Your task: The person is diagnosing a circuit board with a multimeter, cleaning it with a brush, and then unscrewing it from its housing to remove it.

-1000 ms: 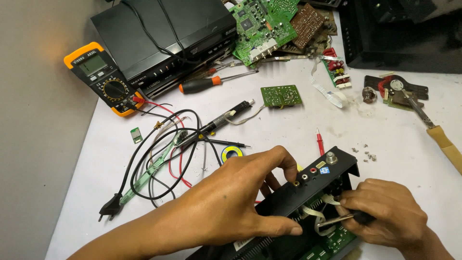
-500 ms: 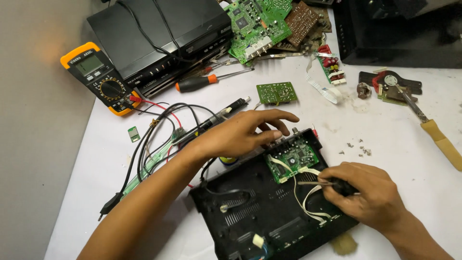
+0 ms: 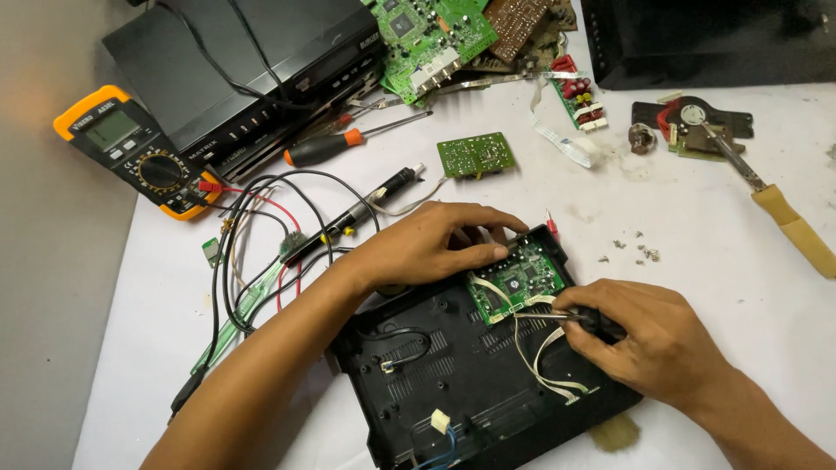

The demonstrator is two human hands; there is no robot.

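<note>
Both of your hands are on the open black case (image 3: pixel 453 383). Your left hand (image 3: pixel 431 244) lies palm down on its far edge, fingers spread and pressing beside the small green circuit board (image 3: pixel 521 278) mounted inside. Your right hand (image 3: pixel 649 335) is closed around a dark-handled tool (image 3: pixel 585 320), its tip at the white wires (image 3: pixel 531 348) just below that board. Beyond your left hand on the white surface (image 3: pixel 697 218) lie a screwdriver (image 3: pixel 335 146) and a yellow multimeter (image 3: pixel 139 148).
</note>
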